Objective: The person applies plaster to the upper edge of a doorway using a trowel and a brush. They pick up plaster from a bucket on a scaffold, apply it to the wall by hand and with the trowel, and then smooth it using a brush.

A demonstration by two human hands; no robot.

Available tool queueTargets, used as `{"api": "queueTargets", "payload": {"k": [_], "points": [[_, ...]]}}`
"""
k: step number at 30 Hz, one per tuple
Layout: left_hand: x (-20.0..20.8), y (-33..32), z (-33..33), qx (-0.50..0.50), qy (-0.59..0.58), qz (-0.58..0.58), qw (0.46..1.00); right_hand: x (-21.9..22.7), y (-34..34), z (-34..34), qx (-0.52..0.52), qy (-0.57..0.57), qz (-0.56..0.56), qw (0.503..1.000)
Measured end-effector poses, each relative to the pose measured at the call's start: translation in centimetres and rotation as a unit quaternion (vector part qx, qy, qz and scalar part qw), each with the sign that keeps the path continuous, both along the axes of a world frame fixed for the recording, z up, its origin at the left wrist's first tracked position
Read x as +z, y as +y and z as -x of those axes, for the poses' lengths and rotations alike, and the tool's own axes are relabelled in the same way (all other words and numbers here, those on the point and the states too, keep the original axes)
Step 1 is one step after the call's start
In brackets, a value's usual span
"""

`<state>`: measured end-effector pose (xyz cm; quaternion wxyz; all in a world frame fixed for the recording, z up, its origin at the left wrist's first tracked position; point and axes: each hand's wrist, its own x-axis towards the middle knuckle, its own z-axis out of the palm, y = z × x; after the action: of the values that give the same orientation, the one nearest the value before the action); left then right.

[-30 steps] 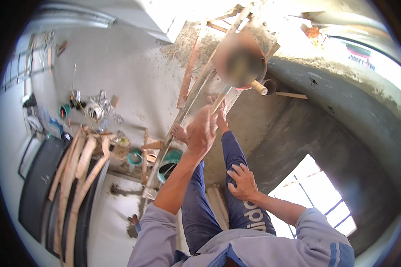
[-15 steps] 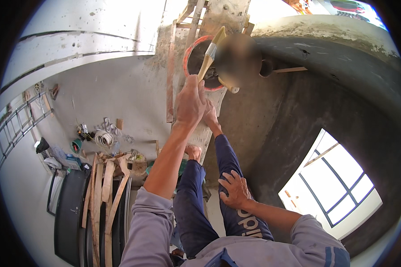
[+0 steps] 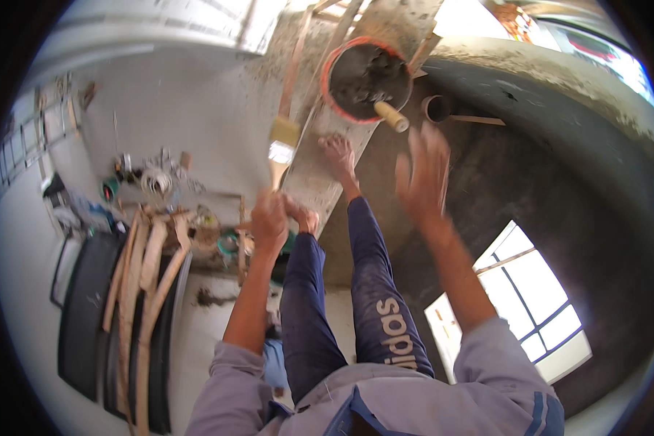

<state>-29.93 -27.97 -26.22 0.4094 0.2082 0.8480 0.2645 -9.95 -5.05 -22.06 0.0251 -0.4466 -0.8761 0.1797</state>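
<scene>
So we're up on a sloped wooden plank (image 3: 320,174), bare feet on it, with the left hand (image 3: 269,221) wrapped tight around the handle of a flat paintbrush (image 3: 282,149), bristles pointing up and away from us. The right hand (image 3: 423,171) is empty, fingers spread wide, and it's blurred, hanging in the air just below the orange-rimmed bucket (image 3: 367,80). That bucket sits at the top end of the plank, full of grey wet mix, and a wooden tool handle (image 3: 390,115) sticks out over its rim toward us.

Our read on the step: we're between strokes, brush loaded or about to be, and the free hand is nearest that wooden handle or the bucket rim. Whatever comes next needs a steady reach, because the bucket is perched on a narrow slope and we're balancing up here with the floor well below. A hard tug could tip it. The curved grey concrete wall (image 3: 545,167) is just to our right, within brush range. Down on the floor there's a pile of wooden slats (image 3: 142,283).
</scene>
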Motion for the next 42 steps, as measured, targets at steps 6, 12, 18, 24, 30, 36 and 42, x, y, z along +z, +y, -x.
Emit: {"api": "queueTargets", "payload": {"k": [6, 12, 18, 24, 30, 36, 42], "points": [[4.6, -22.8, -6.5, -0.055, 0.058, 0.162, 0.984, -12.5, 10.0, 5.7, 0.14, -0.408, 0.203, 0.879], [1.1, -36.0, -15.5, -0.074, -0.1, 0.34, 0.932, -13.2, 9.3, 5.8, 0.206, -0.484, 0.193, 0.829], [-7.8, -40.2, -19.5, 0.22, -0.183, 0.328, 0.9, -3.7, 12.7, 2.0, 0.143, -0.399, 0.233, 0.875], [-12.3, -38.7, -16.1, 0.58, -0.39, 0.247, 0.671, 0.6, 9.9, 2.1, -0.409, -0.151, 0.573, 0.694], [-13.9, -39.1, -15.5, 0.589, -0.293, 0.218, 0.721, -12.3, 9.1, 3.4, -0.504, 0.136, 0.721, 0.455], [-10.3, -32.2, -13.0, 0.409, -0.221, 0.243, 0.851, -11.2, 7.1, 5.2, -0.317, -0.117, 0.558, 0.758], [3.1, -23.6, -8.6, 0.232, -0.279, 0.166, 0.917, -4.8, 7.8, 1.5, 0.005, -0.341, 0.274, 0.899]]}}
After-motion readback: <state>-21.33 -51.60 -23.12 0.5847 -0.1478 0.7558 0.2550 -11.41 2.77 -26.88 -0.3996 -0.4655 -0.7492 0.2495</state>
